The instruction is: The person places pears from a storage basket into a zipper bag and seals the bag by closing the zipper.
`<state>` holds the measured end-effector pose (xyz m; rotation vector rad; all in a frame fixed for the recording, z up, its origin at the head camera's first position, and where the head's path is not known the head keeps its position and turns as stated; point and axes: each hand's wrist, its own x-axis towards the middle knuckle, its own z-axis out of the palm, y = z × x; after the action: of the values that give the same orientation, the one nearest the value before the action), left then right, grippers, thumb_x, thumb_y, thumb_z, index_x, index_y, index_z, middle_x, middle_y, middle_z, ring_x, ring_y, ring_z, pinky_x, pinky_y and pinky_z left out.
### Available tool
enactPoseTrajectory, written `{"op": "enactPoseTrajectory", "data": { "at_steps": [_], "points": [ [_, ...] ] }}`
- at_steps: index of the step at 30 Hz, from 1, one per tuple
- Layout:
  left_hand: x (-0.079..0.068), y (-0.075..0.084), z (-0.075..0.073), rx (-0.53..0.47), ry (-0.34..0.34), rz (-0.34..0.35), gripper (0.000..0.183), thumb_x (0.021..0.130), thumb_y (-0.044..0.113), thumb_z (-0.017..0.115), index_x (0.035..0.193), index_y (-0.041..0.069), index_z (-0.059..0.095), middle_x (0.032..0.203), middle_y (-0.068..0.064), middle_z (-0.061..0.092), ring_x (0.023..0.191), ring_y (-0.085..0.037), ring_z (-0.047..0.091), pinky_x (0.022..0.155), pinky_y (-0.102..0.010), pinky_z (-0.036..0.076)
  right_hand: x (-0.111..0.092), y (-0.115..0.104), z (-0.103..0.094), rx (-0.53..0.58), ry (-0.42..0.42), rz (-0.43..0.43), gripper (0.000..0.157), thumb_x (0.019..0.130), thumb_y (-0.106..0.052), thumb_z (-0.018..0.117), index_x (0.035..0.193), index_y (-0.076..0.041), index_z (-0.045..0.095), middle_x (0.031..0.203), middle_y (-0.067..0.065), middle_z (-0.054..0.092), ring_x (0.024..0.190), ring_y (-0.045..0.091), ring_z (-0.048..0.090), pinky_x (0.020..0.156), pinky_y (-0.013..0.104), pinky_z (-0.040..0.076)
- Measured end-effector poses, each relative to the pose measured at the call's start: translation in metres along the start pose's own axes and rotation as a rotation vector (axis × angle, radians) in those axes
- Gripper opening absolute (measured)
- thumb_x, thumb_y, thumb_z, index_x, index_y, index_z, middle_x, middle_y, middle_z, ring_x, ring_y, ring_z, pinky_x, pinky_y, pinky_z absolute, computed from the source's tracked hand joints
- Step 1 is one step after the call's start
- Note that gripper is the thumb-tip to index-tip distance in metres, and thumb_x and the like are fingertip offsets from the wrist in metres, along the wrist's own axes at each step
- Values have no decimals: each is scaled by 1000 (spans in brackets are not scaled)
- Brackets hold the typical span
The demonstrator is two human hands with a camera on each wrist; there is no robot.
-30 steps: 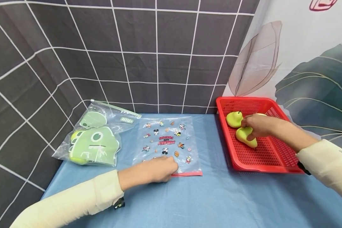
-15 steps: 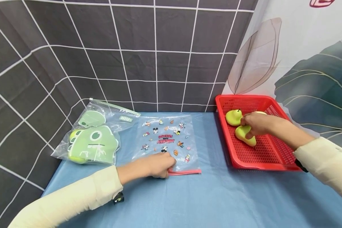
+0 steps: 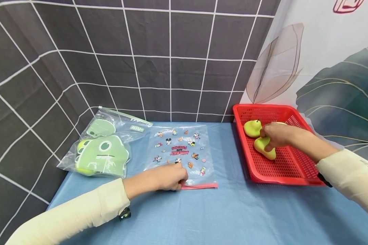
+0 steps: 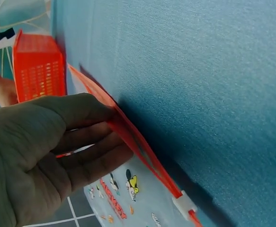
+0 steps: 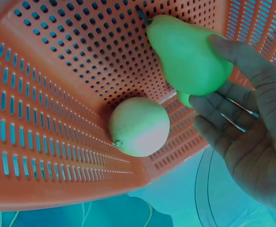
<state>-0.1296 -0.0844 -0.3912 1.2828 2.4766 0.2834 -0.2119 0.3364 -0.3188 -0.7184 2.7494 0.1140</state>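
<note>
While in basket, pear between fingers

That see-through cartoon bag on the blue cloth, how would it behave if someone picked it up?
The bag would probably flop, since its clear plastic looks thin. It's likely light for its size, as it lies flat with no bulge. Its red edge, pinched by the left hand, may sag less, since it looks thicker.

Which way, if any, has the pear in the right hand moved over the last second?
No: the pear shows no clear shift against the red basket in the head view.
</note>
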Motion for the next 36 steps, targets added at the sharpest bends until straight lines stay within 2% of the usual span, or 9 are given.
{"op": "enactPoseTrajectory", "data": {
  "at_steps": [4,10,16,18,20,25,32,34,36],
  "points": [
    [0,2,0,69,1,-6,24,87,6,73,71,18,61,61,8,51,56,-6,42,51,-18,37,0,1,4,5,2,-1,46,71,-27,93,105,-3,73,93,3,71,78,15,57,72,36,61],
    [0,6,-6,146,8,-21,9,93,11,71,86,15,68,71,4,60,62,-9,52,56,-22,47,-2,2,7,-19,28,-17,38,71,-26,89,98,-5,72,85,0,66,74,15,54,66,32,55],
    [3,7,-20,90,28,32,14,94,5,65,84,15,62,66,7,54,57,-6,48,51,-15,43,-4,3,8,-35,77,-43,30,68,-26,87,87,-11,69,78,-2,61,68,14,50,60,28,48],
    [4,9,-29,59,55,55,17,92,1,62,82,14,60,64,7,50,57,-5,45,49,-13,40,-5,4,7,-26,101,-52,33,67,-27,88,88,-9,71,80,-1,65,69,14,52,61,28,49],
    [5,11,-40,49,91,72,18,90,-1,61,80,14,60,66,8,49,59,-4,42,50,-12,36,-6,4,5,-8,126,-54,38,66,-29,89,92,-6,74,86,1,71,72,15,58,63,32,55],
    [4,19,-76,67,173,78,17,88,-1,60,79,13,62,70,6,53,61,-5,42,51,-13,33,-11,7,-4,25,205,-42,54,67,-32,90,106,3,75,98,9,76,82,19,67,74,42,65],
    [0,27,-126,47,312,26,18,87,2,62,72,13,60,60,8,44,55,-4,36,50,-16,29,-20,8,-24,-3,346,-42,46,70,-34,89,102,-4,75,92,4,72,80,18,64,71,40,59],
    [-1,30,-138,3,346,0,18,86,2,62,71,13,62,55,8,42,51,-4,35,49,-17,30,-23,8,-31,-2,378,-37,45,70,-34,90,101,-4,76,92,4,72,81,19,66,71,40,60],
    [-1,33,-148,-56,372,-56,17,86,3,63,71,12,64,49,8,44,45,-3,40,47,-17,35,-25,7,-36,1,396,-18,45,70,-35,90,100,-5,75,89,3,71,80,20,66,69,39,59]
  ]
}}
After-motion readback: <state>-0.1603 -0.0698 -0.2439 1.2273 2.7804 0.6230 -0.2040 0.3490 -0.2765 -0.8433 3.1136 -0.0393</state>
